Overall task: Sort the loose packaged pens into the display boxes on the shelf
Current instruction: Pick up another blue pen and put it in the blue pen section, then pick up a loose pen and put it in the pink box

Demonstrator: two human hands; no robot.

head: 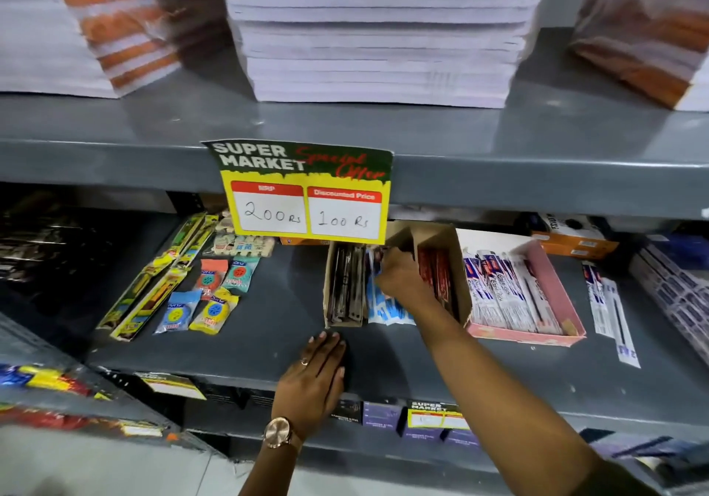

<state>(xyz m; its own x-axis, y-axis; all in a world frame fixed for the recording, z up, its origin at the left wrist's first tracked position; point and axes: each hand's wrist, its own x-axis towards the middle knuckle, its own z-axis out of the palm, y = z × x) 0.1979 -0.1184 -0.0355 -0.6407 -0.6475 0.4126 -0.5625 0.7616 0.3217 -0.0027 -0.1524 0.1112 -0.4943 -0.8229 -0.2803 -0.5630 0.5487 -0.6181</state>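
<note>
Reaching right hand (399,281) into brown box (441,238), left hand (320,371) flat

Right hand (399,282): fingertips buried among packets in the brown cardboard display box (441,242), so grip can't be judged. Price sign (307,192) covers the box's back edge and whatever sits behind it. Notebook stacks (380,31) cut off by top edge. Left shelf items (46,250) dark, blurred, unreadable. Print on the pen packets in the pink box (510,296) too small to read.
</note>
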